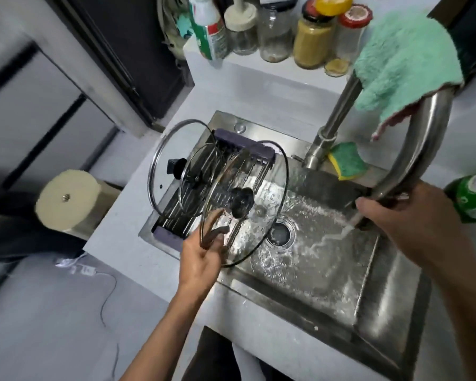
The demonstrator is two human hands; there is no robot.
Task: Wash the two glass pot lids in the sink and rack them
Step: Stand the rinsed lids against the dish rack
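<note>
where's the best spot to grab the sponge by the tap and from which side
Pinch the sponge across its two long edges, coming from above and the sink side. It lies flat, green side up, on the ledge, with the tap base close on its left, so that side looks blocked.

A large round steel-rimmed glass lid with a black knob (243, 203) tilts mid-frame over the wet steel sink (313, 270); two similar lids (176, 149) stand upright in the dark rack (165, 229) left of centre.
</note>
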